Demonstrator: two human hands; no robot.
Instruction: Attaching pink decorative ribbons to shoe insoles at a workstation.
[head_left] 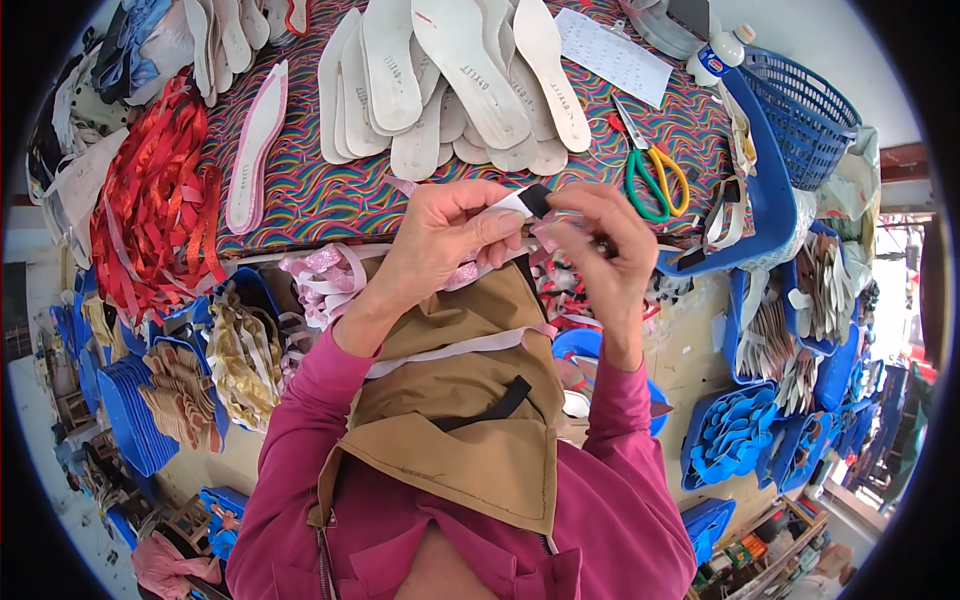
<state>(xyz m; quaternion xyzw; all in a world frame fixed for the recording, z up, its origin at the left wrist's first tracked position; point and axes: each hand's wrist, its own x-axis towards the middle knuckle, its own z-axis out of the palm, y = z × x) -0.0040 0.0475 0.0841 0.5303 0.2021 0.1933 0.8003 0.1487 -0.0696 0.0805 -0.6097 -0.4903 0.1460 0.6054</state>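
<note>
A narrow white strap [505,205] with a black end piece [535,199] is held up between both hands, above the near edge of the tabletop [330,195], which is covered in a multicoloured wavy cloth. The left hand [445,235] is closed in a pinch on the strap's white part, thumb over fingers. The right hand [600,245] is closed in a pinch just beside the black end piece, and a pink glittery strip [545,238] is touched by its thumb. Another pale strap [460,348] is draped across the tan apron [470,400] below the hands. On the tabletop, well apart from the hands, white insoles [450,70] are piled, and scissors [655,175] with green and yellow handles are laid near a blue basket [800,110]. Red ribbons [150,210] are heaped at the left.
</note>
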